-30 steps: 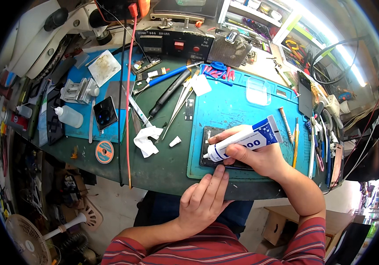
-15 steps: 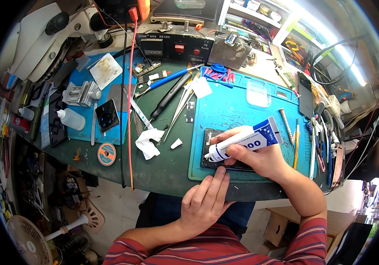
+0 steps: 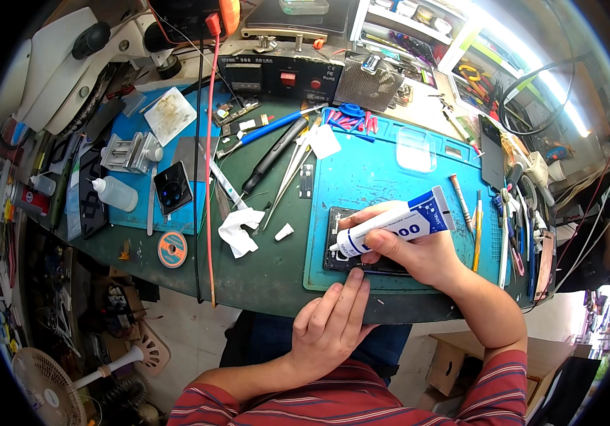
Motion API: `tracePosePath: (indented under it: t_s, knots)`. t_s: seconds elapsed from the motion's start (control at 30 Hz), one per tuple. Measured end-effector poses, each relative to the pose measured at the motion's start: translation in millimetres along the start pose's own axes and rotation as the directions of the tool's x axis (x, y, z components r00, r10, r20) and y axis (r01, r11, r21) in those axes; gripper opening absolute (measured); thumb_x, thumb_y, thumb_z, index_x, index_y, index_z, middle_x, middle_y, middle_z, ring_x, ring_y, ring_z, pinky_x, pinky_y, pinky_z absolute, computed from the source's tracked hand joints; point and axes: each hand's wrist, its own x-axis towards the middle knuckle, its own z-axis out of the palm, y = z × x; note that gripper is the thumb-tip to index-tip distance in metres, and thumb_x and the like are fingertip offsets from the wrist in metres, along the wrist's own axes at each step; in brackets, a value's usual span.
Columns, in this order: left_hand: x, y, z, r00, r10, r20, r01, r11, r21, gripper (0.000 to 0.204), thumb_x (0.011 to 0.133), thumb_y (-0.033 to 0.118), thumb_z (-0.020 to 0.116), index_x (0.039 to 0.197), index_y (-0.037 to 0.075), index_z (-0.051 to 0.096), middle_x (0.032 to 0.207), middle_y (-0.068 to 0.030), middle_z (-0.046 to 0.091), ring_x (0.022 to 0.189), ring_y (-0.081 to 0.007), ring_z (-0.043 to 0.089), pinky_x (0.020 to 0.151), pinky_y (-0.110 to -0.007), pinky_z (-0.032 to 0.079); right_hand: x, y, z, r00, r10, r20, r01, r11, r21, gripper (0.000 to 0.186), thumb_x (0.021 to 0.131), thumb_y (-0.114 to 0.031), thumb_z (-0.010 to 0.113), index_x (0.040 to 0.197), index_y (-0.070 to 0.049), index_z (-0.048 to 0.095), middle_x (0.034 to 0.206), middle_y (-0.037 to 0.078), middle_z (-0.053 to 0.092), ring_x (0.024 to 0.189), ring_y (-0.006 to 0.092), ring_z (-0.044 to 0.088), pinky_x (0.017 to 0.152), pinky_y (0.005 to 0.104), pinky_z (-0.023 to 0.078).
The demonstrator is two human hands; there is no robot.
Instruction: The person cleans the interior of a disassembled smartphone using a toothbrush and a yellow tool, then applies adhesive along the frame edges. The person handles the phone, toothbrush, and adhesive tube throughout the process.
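Observation:
My right hand [image 3: 408,250] is closed around a white and blue glue tube [image 3: 418,221], tilted so its nozzle points down and left. The nozzle is over the left part of a black phone frame [image 3: 332,261], which lies on the blue work mat [image 3: 362,170]. Much of the frame is hidden beneath that hand. At the mat's front edge my left hand [image 3: 333,312] rests with fingers stretched out, the fingertips against the near edge of the frame. A small white cap [image 3: 284,232] lies left of the mat, beside a crumpled white tissue [image 3: 239,231].
Tweezers [image 3: 287,177], a black pen-shaped tool [image 3: 274,156] and a clear plastic box [image 3: 416,150] lie farther back. At left are a squeeze bottle [image 3: 116,194], a dark phone part [image 3: 172,187] and an orange spool [image 3: 172,249]. A red cable [image 3: 210,213] crosses the bench. Several hand tools [image 3: 514,234] line the right edge.
Almost nothing differs. The tube's nozzle has shifted very slightly over the phone frame; my left hand stays where it was.

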Motion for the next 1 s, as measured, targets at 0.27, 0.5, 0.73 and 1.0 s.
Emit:
tracePosePath:
  t_s: [0.27,0.5,0.73,1.0]
  knots:
    - [0.5,0.9,-0.3,1.000,-0.019,0.002,0.019,1.000,0.005,0.054,0.094,0.049,0.065,0.128,0.007,0.067,0.138,-0.0029,0.064,0.123,-0.0189,0.049,0.099,-0.032,0.036,0.0,-0.4,0.6,1.000,0.013,-0.019,-0.012,1.000,0.018,0.028,0.099,-0.020,0.069,0.121,-0.002,0.069,0.116,0.005,0.072,0.097,0.0097,0.066,0.077,0.0246,0.058]
    - [-1.7,3.1,-1.4,0.998,-0.057,0.025,0.057,0.998,0.000,0.052,0.094,0.048,0.064,0.132,0.011,0.066,0.143,0.0007,0.061,0.126,-0.0163,0.049,0.100,-0.029,0.038,0.5,2.9,1.8,0.999,-0.011,-0.050,0.012,1.000,0.020,0.029,0.099,-0.021,0.069,0.122,-0.003,0.069,0.116,0.005,0.073,0.086,0.0082,0.066,0.074,0.0236,0.057]
    - [1.7,0.2,-0.9,1.000,0.000,-0.014,-0.001,1.000,-0.022,0.056,0.093,0.048,0.068,0.126,0.003,0.067,0.136,-0.0072,0.065,0.120,-0.0220,0.049,0.098,-0.034,0.036,0.4,2.9,0.2,0.998,0.016,-0.056,-0.015,1.000,0.016,0.030,0.099,-0.021,0.070,0.122,-0.002,0.068,0.116,0.006,0.073,0.086,0.0079,0.066,0.074,0.0234,0.057]
    - [0.5,-0.1,-0.3,1.000,0.002,-0.012,-0.002,1.000,-0.023,0.057,0.093,0.048,0.067,0.127,0.003,0.066,0.136,-0.0075,0.064,0.121,-0.0220,0.049,0.098,-0.034,0.035,1.2,4.8,-0.2,0.998,0.004,-0.068,-0.002,1.000,0.024,0.031,0.099,-0.019,0.070,0.124,-0.002,0.067,0.118,0.008,0.072,0.095,0.0111,0.068,0.077,0.0251,0.060]
